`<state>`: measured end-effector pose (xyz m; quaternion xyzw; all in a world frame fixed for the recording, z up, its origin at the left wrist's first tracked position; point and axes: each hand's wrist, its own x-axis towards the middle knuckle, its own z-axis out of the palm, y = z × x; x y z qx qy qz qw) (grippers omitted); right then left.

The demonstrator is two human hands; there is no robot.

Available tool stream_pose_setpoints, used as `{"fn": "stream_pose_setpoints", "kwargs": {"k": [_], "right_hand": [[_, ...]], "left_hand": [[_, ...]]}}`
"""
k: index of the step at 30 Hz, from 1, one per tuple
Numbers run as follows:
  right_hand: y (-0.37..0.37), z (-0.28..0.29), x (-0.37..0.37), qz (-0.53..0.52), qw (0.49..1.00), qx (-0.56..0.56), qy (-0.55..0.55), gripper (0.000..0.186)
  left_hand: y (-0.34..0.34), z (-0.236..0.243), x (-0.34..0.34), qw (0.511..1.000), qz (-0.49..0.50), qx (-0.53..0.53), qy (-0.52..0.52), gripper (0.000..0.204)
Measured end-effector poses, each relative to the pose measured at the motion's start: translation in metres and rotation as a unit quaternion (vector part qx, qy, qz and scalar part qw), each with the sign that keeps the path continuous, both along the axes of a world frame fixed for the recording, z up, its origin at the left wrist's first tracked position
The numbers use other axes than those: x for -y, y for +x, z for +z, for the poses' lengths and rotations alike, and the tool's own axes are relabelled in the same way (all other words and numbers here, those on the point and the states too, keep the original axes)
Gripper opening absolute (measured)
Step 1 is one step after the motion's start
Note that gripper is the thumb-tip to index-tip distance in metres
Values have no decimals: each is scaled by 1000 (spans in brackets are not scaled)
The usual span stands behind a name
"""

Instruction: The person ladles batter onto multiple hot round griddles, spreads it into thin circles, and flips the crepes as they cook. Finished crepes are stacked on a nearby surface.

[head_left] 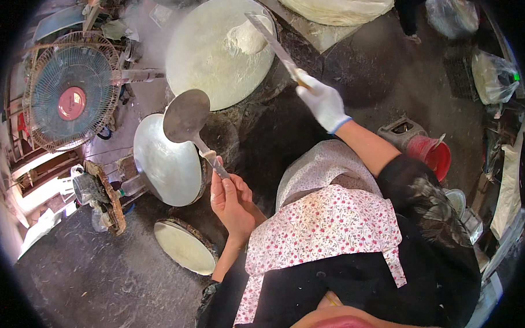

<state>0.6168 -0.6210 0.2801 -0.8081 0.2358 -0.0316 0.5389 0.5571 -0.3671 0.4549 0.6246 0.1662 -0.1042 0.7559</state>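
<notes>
Currently, watching from a distance through the head camera, I take the large round griddle (200, 52) as my landmark; its face is covered with a pale, smooth layer. On its far right part lies a mound of white batter (244, 39), thick and uneven at the edges. My right hand (324, 103), in a white knitted glove with a blue cuff, is to the right of the griddle, its fingers clamped on the wooden handle of a long, flat metal spatula (276, 47). That blade slants back over the griddle's right rim, and its tip overlaps the batter; I cannot tell how firmly it presses.

My left hand (236, 205) is bare and nearer to the body than the griddle, with its fingers closed around the handle of a broad, round metal ladle (187, 116). The ladle's dark head overlaps the griddle's near edge in my view, though whether they touch I cannot tell.

Just nearer than the griddle sits a silvery round plate (165, 163), and nearer again a smaller pale disc (182, 249) with a dark rim. Left of the griddle stands a wire-caged fan (71, 99). To its right is a stack of thin pale sheets (337, 6); well apart, right and nearer, lies a tilted red bucket (433, 155).
</notes>
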Motion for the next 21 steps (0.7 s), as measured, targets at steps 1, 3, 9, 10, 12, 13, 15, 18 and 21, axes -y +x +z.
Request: {"fn": "stream_pose_setpoints", "kwargs": {"k": [1,3,9,10,12,13,15,18,21], "right_hand": [[5,0,-3,31,999,8,25,49],[25,1,-5,88,990,98,58,47],[71,16,18,17,998,53,26,44],[81,19,21,37,997,69,25,44],[96,23,20,97,992,81,14,44],[99,24,20,149,983,110,8,44],[98,21,18,236,971,29,-32,43],[79,15,21,203,973,40,-101,41],[57,10,33,37,996,67,-36,42]], "left_hand": [[2,-1,-3,1000,-10,4,-10,49],[3,-2,-8,999,-26,-2,-18,51],[17,5,-23,998,-38,-7,-59,53],[26,5,-23,997,-35,-13,-64,53],[54,1,-19,997,-44,0,-63,53],[73,-4,-15,997,-52,21,-54,51],[115,-15,-9,995,-67,44,-58,46],[162,-33,3,989,-72,23,-126,42],[172,-46,9,986,-47,-6,-160,40]]}}
